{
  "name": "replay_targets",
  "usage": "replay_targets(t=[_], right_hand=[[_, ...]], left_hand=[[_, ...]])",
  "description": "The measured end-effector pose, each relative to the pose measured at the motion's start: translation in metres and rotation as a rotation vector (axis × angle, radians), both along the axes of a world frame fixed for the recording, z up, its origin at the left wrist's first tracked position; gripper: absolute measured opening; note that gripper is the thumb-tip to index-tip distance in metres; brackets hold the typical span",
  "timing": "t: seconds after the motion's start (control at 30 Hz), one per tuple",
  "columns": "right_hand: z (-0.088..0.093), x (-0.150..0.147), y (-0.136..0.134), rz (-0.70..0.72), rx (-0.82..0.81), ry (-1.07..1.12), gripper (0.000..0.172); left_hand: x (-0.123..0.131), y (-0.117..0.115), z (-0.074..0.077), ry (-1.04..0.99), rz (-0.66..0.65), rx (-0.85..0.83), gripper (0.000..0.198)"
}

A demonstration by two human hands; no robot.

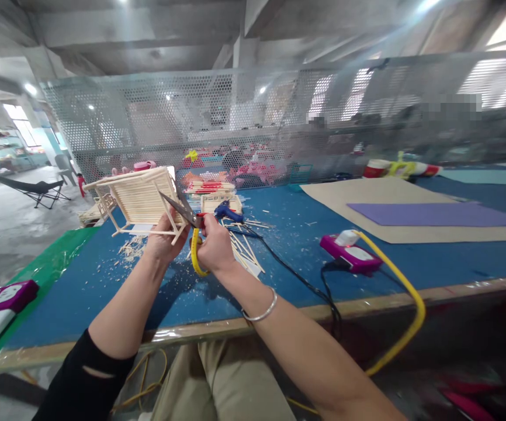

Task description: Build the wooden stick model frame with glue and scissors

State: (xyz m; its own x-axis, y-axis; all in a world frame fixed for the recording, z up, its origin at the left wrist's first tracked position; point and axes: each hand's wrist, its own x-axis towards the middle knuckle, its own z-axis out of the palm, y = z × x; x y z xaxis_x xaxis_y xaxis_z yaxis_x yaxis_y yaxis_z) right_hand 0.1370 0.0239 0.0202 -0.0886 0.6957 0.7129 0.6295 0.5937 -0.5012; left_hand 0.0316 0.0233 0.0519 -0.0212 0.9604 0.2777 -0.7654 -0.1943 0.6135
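My left hand (164,238) is closed on the lower edge of a small house-like model built of wooden sticks (137,197), holding it up over the blue table (305,263). My right hand (214,245) grips yellow-handled scissors (187,219). Their open blades point up and left at the model's lower right corner, right beside my left thumb. A silver bangle (262,310) is on my right wrist.
Loose sticks (244,248) and wood scraps litter the table. A blue glue gun (226,211) with a black cord lies behind my hands. A purple power strip (352,251) with a yellow cable sits right, cardboard and purple sheet (437,214) beyond. A mesh fence (253,123) backs the table.
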Motion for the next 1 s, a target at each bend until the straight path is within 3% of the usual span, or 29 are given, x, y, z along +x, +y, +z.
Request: replay_targets(t=[0.33,0.47,1.0], right_hand=[[0.002,-0.004,0.001,-0.056,-0.03,0.006,0.022],[0.004,-0.007,-0.002,-0.077,0.009,0.021,0.019],[0.008,-0.008,-0.01,0.073,-0.044,0.059,0.027]], left_hand=[[0.0,0.002,0.001,-0.045,0.023,-0.026,0.015],[0.0,0.001,-0.003,0.054,0.016,-0.044,0.014],[-0.006,0.006,-0.004,0.042,0.09,-0.04,0.016]])
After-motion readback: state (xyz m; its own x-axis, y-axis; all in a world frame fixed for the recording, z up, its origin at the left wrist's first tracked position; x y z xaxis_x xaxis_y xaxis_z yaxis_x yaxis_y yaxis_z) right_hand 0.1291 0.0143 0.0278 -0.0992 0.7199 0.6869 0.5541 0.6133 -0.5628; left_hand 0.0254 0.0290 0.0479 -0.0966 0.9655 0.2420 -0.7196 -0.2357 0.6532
